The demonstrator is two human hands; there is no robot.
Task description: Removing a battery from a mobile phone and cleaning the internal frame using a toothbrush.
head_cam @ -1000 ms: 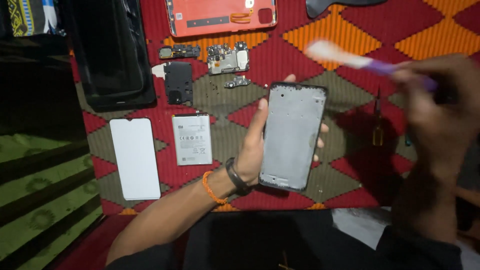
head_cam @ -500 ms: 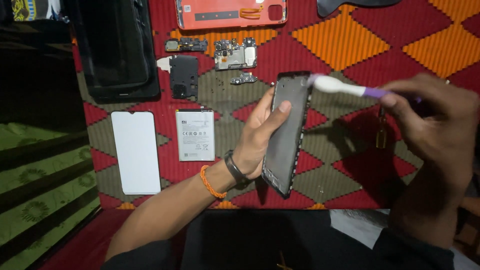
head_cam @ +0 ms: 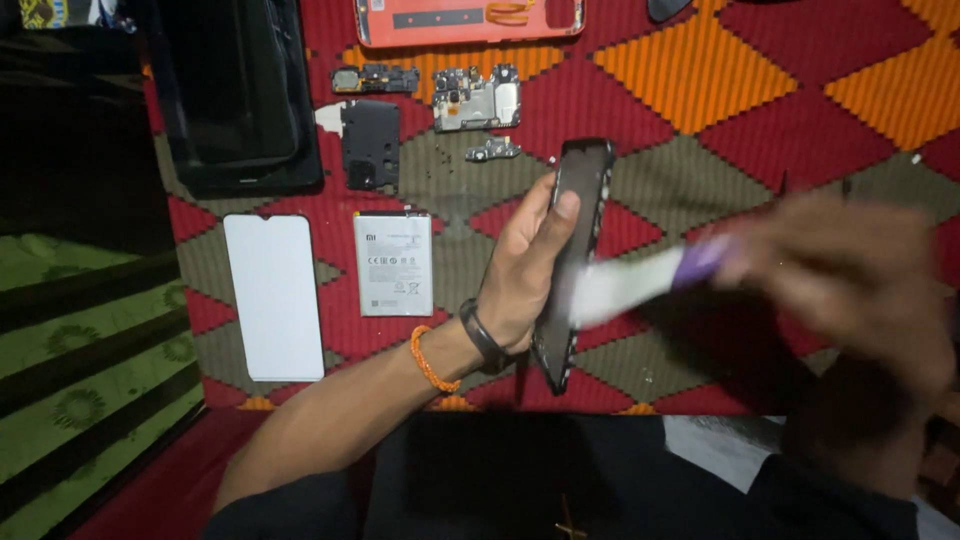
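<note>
Your left hand point(head_cam: 525, 275) clamps the phone frame point(head_cam: 572, 260), thumb pressed along its near face, fingers wrapped behind, and the frame stands nearly edge-on to you above the patterned mat point(head_cam: 760, 90). Your right hand point(head_cam: 850, 280) is a blur, closed around the purple handle of a toothbrush point(head_cam: 640, 282), whose white head sits right at the frame's edge, just past your left thumb. Whether the bristles touch, I cannot tell. Beside your left wrist lies the battery point(head_cam: 393, 263), and beyond that the white screen panel point(head_cam: 273, 296). Beyond your fingertips rest the circuit board point(head_cam: 476, 97) and the black cover plate point(head_cam: 370, 144).
</note>
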